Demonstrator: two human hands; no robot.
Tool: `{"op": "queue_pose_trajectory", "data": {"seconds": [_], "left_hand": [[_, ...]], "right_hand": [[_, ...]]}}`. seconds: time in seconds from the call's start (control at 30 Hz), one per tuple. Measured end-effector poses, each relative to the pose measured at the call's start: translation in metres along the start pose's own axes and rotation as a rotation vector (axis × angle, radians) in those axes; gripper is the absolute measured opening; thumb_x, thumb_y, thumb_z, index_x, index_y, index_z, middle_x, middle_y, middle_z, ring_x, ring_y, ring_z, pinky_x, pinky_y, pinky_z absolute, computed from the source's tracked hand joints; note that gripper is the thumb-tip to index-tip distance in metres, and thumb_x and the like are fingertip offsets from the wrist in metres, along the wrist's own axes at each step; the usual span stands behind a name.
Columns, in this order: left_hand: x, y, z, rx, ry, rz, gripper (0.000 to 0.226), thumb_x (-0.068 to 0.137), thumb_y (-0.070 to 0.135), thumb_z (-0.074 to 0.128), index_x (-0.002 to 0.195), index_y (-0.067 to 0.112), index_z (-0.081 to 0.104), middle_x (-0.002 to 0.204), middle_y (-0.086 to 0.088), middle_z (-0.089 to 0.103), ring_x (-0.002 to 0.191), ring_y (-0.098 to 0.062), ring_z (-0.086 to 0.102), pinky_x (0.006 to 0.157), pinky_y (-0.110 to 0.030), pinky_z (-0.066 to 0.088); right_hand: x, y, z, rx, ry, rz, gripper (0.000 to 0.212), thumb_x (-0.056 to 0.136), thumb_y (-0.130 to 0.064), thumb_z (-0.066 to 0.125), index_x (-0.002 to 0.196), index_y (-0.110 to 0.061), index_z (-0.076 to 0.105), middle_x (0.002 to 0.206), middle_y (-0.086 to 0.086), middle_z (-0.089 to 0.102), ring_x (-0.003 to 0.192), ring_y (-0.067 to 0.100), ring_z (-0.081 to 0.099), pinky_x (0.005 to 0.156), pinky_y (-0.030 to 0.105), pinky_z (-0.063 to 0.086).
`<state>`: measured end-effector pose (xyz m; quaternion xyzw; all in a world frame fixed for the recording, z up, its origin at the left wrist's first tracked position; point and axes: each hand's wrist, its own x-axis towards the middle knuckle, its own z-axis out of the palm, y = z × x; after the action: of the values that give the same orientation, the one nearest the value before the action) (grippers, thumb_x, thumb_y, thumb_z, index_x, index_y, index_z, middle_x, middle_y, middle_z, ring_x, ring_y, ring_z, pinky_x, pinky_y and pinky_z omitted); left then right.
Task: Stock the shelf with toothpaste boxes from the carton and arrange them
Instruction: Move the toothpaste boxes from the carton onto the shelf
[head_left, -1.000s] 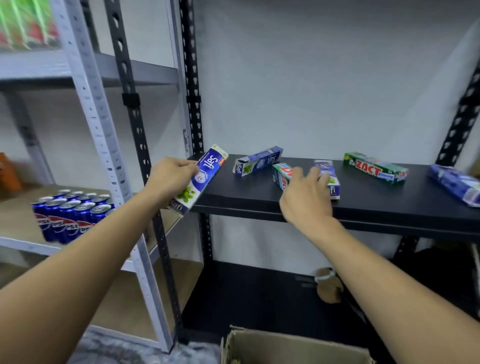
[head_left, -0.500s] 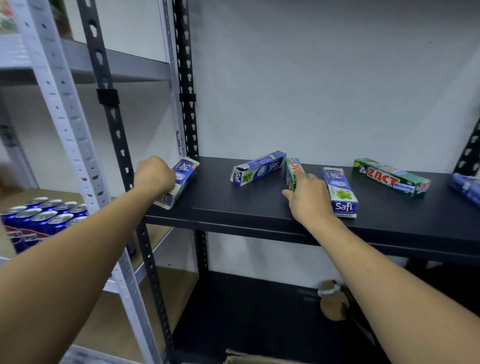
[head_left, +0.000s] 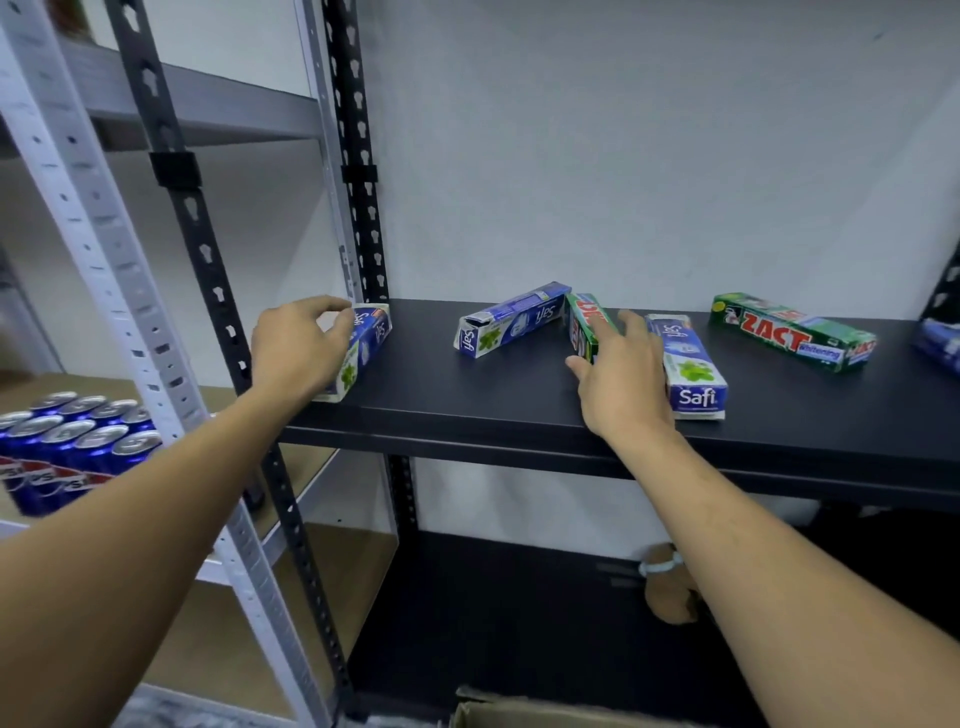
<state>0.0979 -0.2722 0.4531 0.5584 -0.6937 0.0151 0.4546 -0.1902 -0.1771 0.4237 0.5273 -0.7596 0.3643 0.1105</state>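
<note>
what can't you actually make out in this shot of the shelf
Head view only:
- Carton: cut off by the bottom edge; contents unseen.
- Blue box at far right: cut by the right edge and blurred; brand unreadable.
- Green box: lettering mostly covered by the right hand.
- Leftmost Safi box: near part hidden by the left hand.
- Brown thing on the lower shelf: partly behind the right forearm; unidentifiable.

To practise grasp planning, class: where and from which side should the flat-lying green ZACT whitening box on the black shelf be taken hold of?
Probably mid-length, across its narrow width, from above. The ZACT box lies flat on the black shelf, bare shelf along both long sides, so thumb and fingers should fit. Left hand grips a Safi box, right hand another green box.
</note>
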Motion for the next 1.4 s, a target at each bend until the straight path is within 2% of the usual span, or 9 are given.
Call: {"op": "queue_pose_trajectory", "data": {"seconds": [0.1, 0.3, 0.43, 0.63, 0.77, 0.97, 1.2, 1.3, 1.4], "left_hand": [[-0.011, 0.011, -0.003, 0.052, -0.006, 0.125, 0.032, 0.093, 0.046, 0.054, 0.108, 0.027, 0.075, 0.103, -0.006, 0.076, 0.098, -0.03, 0.066, 0.09, -0.041, 0.047], [-0.056, 0.042, -0.007, 0.062, -0.078, 0.319, 0.04, 0.087, 0.048, 0.053, 0.114, 0.026, 0.072, 0.113, 0.003, 0.073, 0.108, -0.023, 0.066, 0.099, -0.047, 0.046], [-0.103, 0.061, -0.004, 0.053, -0.146, 0.444, 0.042, 0.088, 0.047, 0.053, 0.117, 0.024, 0.07, 0.12, 0.005, 0.071, 0.112, -0.02, 0.063, 0.098, -0.05, 0.046], [-0.178, 0.079, 0.021, 0.017, -0.239, 0.484, 0.034, 0.088, 0.041, 0.058, 0.114, 0.022, 0.07, 0.117, 0.005, 0.07, 0.107, -0.022, 0.062, 0.091, -0.045, 0.049], [-0.239, 0.076, 0.053, -0.039, -0.357, 0.44, 0.032, 0.089, 0.037, 0.059, 0.112, 0.018, 0.071, 0.113, 0.001, 0.07, 0.104, -0.024, 0.064, 0.086, -0.043, 0.053], [-0.335, 0.037, 0.12, 0.017, -0.715, 0.224, 0.036, 0.088, 0.036, 0.063, 0.119, 0.019, 0.068, 0.119, 0.0, 0.067, 0.105, -0.024, 0.062, 0.087, -0.042, 0.052], [-0.426, -0.016, 0.19, 0.185, -1.098, 0.006, 0.037, 0.087, 0.043, 0.058, 0.115, 0.021, 0.069, 0.106, -0.004, 0.073, 0.094, -0.028, 0.068, 0.08, -0.04, 0.057], [-0.463, -0.039, 0.21, 0.166, -1.198, -0.135, 0.035, 0.088, 0.035, 0.063, 0.12, 0.021, 0.067, 0.115, -0.006, 0.07, 0.101, -0.029, 0.066, 0.084, -0.038, 0.055], [-0.495, -0.062, 0.225, 0.19, -1.247, -0.211, 0.046, 0.09, 0.036, 0.061, 0.132, 0.018, 0.057, 0.131, -0.009, 0.059, 0.114, -0.031, 0.06, 0.094, -0.041, 0.052]], "right_hand": [[-0.002, 0.004, 0.002, 0.122, 0.128, -0.132, 0.045, 0.094, -0.02, 0.063, 0.137, -0.014, 0.054, 0.148, 0.007, 0.038, 0.139, 0.024, 0.03, 0.111, 0.041, 0.036], [-0.018, 0.01, -0.006, 0.226, 0.212, -0.346, 0.031, 0.093, -0.019, 0.063, 0.122, -0.009, 0.064, 0.13, 0.006, 0.055, 0.125, 0.023, 0.045, 0.107, 0.034, 0.038], [-0.057, 0.019, -0.009, 0.222, 0.24, -0.503, 0.025, 0.092, -0.02, 0.064, 0.115, -0.009, 0.068, 0.125, 0.006, 0.059, 0.122, 0.024, 0.047, 0.104, 0.029, 0.037], [-0.132, 0.055, -0.003, 0.096, 0.242, -0.595, 0.021, 0.091, -0.013, 0.062, 0.111, -0.013, 0.07, 0.123, 0.004, 0.061, 0.118, 0.026, 0.052, 0.093, 0.039, 0.044], [-0.179, 0.092, 0.016, 0.014, 0.048, -0.539, 0.024, 0.09, -0.018, 0.062, 0.114, -0.017, 0.068, 0.124, 0.002, 0.06, 0.116, 0.026, 0.05, 0.09, 0.04, 0.044], [-0.254, 0.17, 0.07, -0.038, -0.4, -0.342, 0.037, 0.086, -0.024, 0.066, 0.123, -0.022, 0.063, 0.117, -0.003, 0.06, 0.109, 0.025, 0.05, 0.09, 0.047, 0.047], [-0.333, 0.247, 0.12, -0.143, -0.776, -0.181, 0.038, 0.09, -0.028, 0.061, 0.129, -0.027, 0.058, 0.121, -0.003, 0.059, 0.111, 0.021, 0.046, 0.094, 0.037, 0.043], [-0.363, 0.275, 0.137, -0.196, -0.914, -0.095, 0.041, 0.091, -0.029, 0.061, 0.132, -0.029, 0.055, 0.126, -0.003, 0.058, 0.114, 0.02, 0.046, 0.095, 0.042, 0.045], [-0.385, 0.298, 0.154, -0.235, -1.028, -0.026, 0.042, 0.093, -0.033, 0.059, 0.134, -0.026, 0.054, 0.132, 0.0, 0.056, 0.119, 0.021, 0.048, 0.098, 0.04, 0.045]]}}
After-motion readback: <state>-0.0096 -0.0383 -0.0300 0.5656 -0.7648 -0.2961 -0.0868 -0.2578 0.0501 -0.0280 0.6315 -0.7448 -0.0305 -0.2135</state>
